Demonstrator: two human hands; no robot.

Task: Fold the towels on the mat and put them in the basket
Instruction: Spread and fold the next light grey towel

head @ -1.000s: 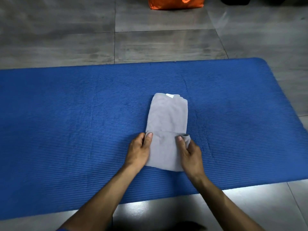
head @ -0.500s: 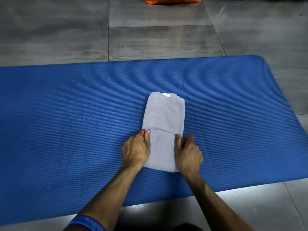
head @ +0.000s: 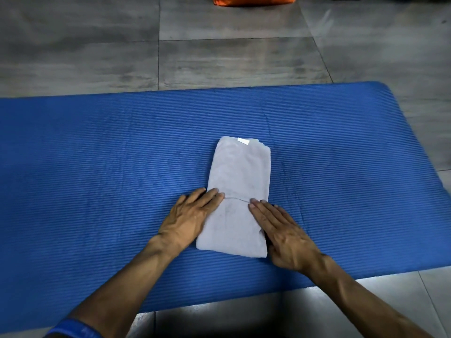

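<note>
A grey towel (head: 240, 174) lies folded into a narrow strip in the middle of the blue mat (head: 97, 154), its near end lapped over the far part with a white label at the far end. My left hand (head: 189, 219) lies flat with straight fingers on the towel's left edge at the lap line. My right hand (head: 280, 228) lies flat on the towel's right edge, fingertips at the same line. No basket is in view.
Grey floor tiles (head: 231, 62) surround the mat. An orange bag (head: 253, 0) sits at the top edge of the view, on the floor beyond the mat. The mat's right end (head: 400, 113) curves off near the right side.
Both hands pinched the towel's lapped edge before; now the fingers have straightened and both hands press flat on the fold.
</note>
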